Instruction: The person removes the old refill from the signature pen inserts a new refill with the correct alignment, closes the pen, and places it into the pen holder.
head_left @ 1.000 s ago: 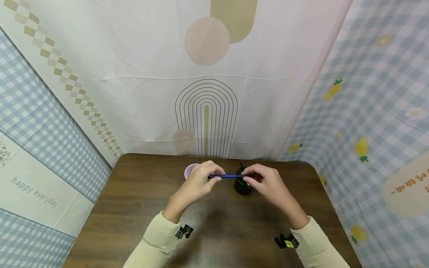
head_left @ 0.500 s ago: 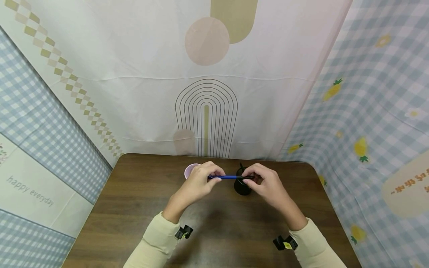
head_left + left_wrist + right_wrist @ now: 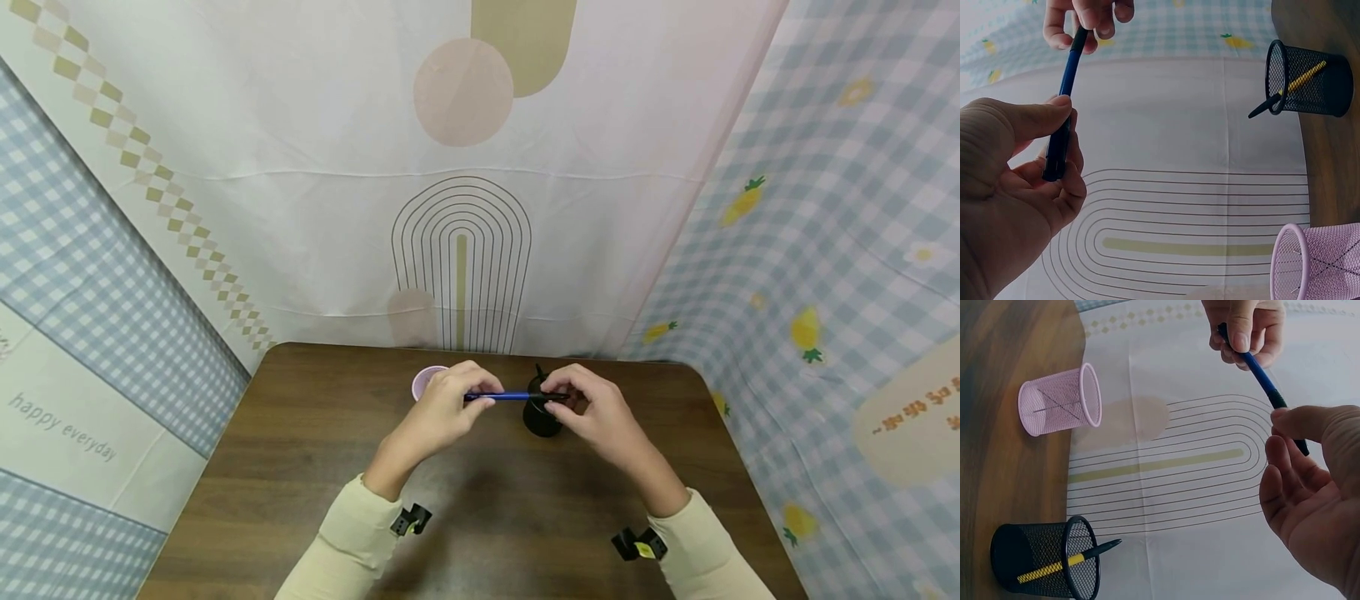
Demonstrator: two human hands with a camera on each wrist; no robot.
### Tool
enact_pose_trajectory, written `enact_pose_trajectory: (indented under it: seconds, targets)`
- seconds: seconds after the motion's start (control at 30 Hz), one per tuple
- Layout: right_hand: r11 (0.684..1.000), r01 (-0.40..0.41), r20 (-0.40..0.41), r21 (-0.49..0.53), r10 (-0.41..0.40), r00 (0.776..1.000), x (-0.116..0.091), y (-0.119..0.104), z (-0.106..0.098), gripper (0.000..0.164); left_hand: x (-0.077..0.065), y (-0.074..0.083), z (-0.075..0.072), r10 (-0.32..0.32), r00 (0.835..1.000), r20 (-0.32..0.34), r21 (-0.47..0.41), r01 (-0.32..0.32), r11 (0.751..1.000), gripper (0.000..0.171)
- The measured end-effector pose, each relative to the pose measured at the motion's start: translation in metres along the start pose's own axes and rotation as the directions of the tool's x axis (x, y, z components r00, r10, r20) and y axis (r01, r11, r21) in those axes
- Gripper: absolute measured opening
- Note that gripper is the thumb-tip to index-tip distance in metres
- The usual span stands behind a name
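Item: one blue pen (image 3: 513,396), dark at its ends, held up in the air above the table (image 3: 300,475); in my head view it lies level, running from side to side.

Item: left hand (image 3: 448,404), grasping. I see thumb and fingers pinching one dark end of the pen, and that end juts a little past the grip.

Item: right hand (image 3: 600,412), grasping. I log thumb and fingertips pinching the opposite end, the black tip poking out beyond the thumb. Blue barrel shows between the two hands.

Item: one black mesh cup (image 3: 1032,540), upright on the table towards the right hand's side; from the head camera the pen crosses in front of it, but both wrist feeds give me a clear gap between them.

Item: one yellow pen (image 3: 1047,573) with a dark end, leaning inside the black cup, that dark end above the rim.

Item: one pink mesh cup (image 3: 1047,406), upright on the table, left of the black one and apart from it; the left hand partly covers it in my head view. Dark lines cross its mesh; I cannot tell whether they are inside.

Item: two pale sleeves (image 3: 352,533), each with a black device (image 3: 411,520) at the wrist.

Item: one pale backdrop (image 3: 322,258) with printed arches, behind the table.
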State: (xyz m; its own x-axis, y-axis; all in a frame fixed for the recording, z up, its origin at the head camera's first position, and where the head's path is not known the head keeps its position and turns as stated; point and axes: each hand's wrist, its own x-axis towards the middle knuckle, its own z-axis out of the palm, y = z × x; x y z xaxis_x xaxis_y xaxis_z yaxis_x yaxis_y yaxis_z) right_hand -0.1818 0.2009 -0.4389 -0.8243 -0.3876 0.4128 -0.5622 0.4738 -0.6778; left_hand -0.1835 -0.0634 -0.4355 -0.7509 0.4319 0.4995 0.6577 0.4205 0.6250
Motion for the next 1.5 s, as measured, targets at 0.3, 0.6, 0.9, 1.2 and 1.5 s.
enact_pose_trajectory:
  seconds: [0.3,0.6,0.9,1.2,1.5]
  targets:
    - [0.993,-0.113,0.065,-0.029,0.114,0.991,0.0047,-0.0035,-0.0050,0.018,0.0003,0.0006,-0.0004,0.033,0.999,-0.013,0.025,-0.033,0.999,0.015]
    - [0.987,-0.149,0.113,-0.058,0.155,0.981,0.0068,-0.0064,-0.0063,0.009,0.0011,0.0015,0.0005,0.061,0.998,-0.011,0.062,-0.061,0.996,0.015]
    - [0.995,-0.094,0.057,-0.038,0.096,0.994,0.0049,-0.0061,-0.0045,0.012,0.0023,0.0023,0.0008,0.059,0.998,-0.005,0.059,-0.059,0.997,0.015]
    - [0.999,-0.036,-0.002,0.016,0.036,0.999,0.0010,-0.0048,-0.0009,0.017,0.0021,0.0038,0.0003,0.040,0.999,0.000,0.046,-0.040,0.998,0.014]
    - [0.999,-0.028,-0.014,0.027,0.029,0.999,-0.0007,-0.0041,0.0017,0.019,0.0010,0.0047,0.0002,0.037,0.999,-0.002,0.041,-0.036,0.998,0.013]
